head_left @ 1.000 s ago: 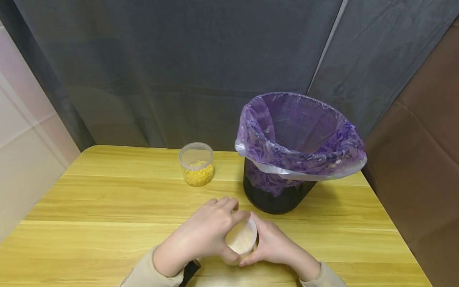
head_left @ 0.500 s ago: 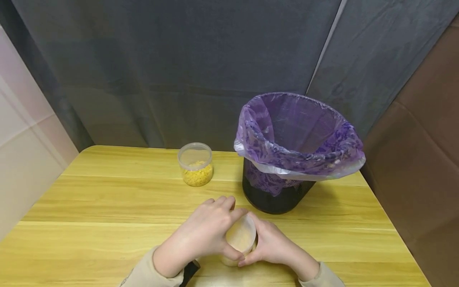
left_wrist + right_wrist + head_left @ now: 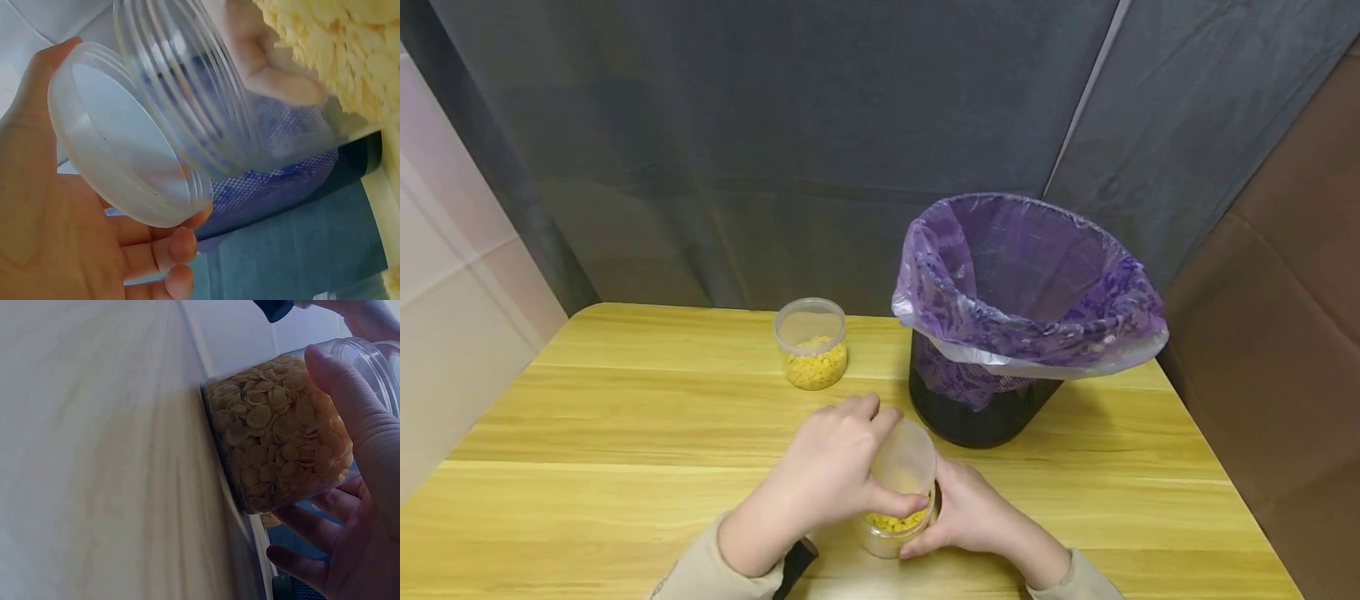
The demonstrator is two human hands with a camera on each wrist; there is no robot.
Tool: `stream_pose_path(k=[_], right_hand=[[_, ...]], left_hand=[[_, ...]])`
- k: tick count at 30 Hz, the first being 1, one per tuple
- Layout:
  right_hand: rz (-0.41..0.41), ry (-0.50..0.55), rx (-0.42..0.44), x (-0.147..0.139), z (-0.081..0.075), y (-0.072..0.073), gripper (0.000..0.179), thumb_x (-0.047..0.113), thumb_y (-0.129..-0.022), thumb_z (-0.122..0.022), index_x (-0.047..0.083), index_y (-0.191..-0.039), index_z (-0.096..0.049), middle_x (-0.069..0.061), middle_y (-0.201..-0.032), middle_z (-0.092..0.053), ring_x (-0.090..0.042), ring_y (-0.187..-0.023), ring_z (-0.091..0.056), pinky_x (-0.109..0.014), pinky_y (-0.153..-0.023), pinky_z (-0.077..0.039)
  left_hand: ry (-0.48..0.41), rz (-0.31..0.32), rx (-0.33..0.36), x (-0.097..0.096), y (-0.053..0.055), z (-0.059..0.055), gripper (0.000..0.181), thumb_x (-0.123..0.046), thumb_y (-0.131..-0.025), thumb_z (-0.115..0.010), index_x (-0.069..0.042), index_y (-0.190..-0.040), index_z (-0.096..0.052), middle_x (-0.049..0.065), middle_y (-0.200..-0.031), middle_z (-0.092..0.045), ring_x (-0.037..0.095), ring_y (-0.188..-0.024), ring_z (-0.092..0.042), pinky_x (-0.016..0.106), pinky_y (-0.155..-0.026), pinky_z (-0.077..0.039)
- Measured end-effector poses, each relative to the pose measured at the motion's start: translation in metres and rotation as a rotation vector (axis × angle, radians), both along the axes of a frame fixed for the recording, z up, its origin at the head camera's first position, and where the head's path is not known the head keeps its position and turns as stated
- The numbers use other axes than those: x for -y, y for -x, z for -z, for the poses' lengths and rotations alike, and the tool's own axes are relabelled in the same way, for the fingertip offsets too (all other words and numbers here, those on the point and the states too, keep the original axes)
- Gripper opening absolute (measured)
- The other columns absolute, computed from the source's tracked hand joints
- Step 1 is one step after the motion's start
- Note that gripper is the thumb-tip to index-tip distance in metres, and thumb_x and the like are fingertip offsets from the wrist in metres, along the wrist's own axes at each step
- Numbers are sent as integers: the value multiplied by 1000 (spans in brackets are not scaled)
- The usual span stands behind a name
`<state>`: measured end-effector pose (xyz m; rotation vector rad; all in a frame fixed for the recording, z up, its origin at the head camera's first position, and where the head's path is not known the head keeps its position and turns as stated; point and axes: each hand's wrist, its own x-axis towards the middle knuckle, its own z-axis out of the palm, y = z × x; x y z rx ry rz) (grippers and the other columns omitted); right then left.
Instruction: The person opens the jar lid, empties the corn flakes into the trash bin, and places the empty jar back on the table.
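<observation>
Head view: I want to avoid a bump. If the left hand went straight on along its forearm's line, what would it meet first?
Probably the black mesh wastebasket, low on its near side. The left hand, holding the translucent lid, points forward and right toward it; depth is unclear.

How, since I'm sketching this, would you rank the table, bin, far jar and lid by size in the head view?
1. Table
2. Bin
3. Far jar and lid: unranked, since the lid is nearer the camera and the left hand partly covers it.
</observation>
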<state>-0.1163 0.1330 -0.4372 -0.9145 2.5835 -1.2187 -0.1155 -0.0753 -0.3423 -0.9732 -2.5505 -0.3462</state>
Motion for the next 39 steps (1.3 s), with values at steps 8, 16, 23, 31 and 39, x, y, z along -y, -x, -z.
stream_pose_path(k=[8,16,23,31,39], right_hand=[[-9,-4,-33,0,1,1,114,49,-53,-91,25,-147,-30,7,-124,-57,-13,-109,-56,-36,-94,-45],[5,-30,-25,1,0,1,98,52,-53,-90,26,-134,-42,8,-121,-57,-11,-106,-56,-37,-92,-46],[1,-22,-9,1,-1,2,96,46,-51,-92,26,-131,-43,10,-122,-57,-10,-108,-55,-38,-93,-45],[8,-15,-1,1,-1,2,97,44,-50,-93,22,-132,-45,11,-121,-57,-10,-108,-55,-39,-94,-44],[17,-28,-1,1,-1,2,99,46,-49,-93,24,-132,-43,11,-121,-57,-11,-108,-55,-40,-93,-44]], left_hand=[[3,-41,58,8,5,-5,77,-70,-62,-71,-8,-108,-66,4,-88,-58,17,-73,-56,33,-58,-49],[-21,-54,112,18,10,-8,79,-66,-63,-74,-6,-114,-66,6,-92,-59,18,-75,-56,34,-63,-50],[6,-79,210,27,14,-10,85,-61,-63,-77,-5,-124,-62,13,-107,-59,26,-92,-59,43,-78,-51],[20,-113,259,33,17,-12,84,-57,-65,-78,-6,-128,-59,16,-116,-57,30,-101,-57,47,-85,-49],[22,-127,333,40,20,-14,76,-48,-72,-78,-5,-130,-57,20,-122,-55,35,-106,-56,51,-88,-47]])
